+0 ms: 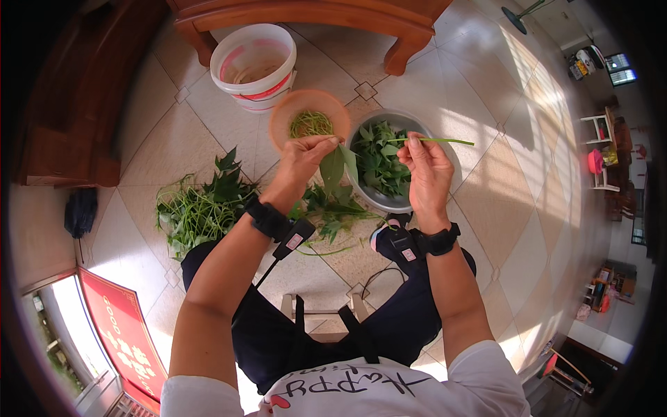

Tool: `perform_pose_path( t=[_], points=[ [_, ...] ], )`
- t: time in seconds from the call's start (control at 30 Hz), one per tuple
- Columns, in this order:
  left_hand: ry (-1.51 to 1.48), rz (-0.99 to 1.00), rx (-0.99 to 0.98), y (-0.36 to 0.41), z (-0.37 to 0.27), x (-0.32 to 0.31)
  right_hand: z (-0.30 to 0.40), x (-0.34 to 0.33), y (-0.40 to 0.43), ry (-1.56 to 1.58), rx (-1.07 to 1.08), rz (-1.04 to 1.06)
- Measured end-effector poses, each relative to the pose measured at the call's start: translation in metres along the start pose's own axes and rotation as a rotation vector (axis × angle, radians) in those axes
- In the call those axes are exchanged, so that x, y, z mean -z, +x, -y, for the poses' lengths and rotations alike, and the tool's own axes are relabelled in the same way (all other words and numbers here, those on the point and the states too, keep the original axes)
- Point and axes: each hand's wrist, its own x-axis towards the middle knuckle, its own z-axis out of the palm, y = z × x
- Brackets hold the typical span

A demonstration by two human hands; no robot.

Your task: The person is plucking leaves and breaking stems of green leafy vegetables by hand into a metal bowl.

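Note:
Between the fingers of my left hand (307, 156) hangs a green leaf (332, 169). My right hand (430, 172) pinches a thin green stem (448, 140), held level above a grey metal basin (440, 130). Inside that basin lies a heap of picked leaves (375, 167). An orange plastic colander (279, 117) beside it holds a bundle of thin stems (311, 124), partly behind my left hand. Loose leafy stems (333, 208) lie on the floor below my hands. To their left is a larger pile of leafy vines (200, 211), partly hidden by my left forearm.
A white plastic bucket (254, 62) stands behind the colander. Beyond it are the legs of a wooden table (312, 18). My legs straddle the front of a low stool (323, 313). A red doormat (117, 333) lies at lower left, and a dark folded umbrella (81, 213) leans at left.

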Motion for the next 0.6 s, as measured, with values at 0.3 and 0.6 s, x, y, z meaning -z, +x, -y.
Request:
perform_pose_path(
  t=[0.3,0.6],
  points=[
    [-0.064,0.038,0.008,0.032,0.025,-0.052,0.015,0.019,-0.002,-0.11,0.158,-0.06],
    [0.052,0.184,0.018,0.032,0.026,-0.081,0.02,0.038,0.004,-0.165,0.109,-0.107]
  ],
)
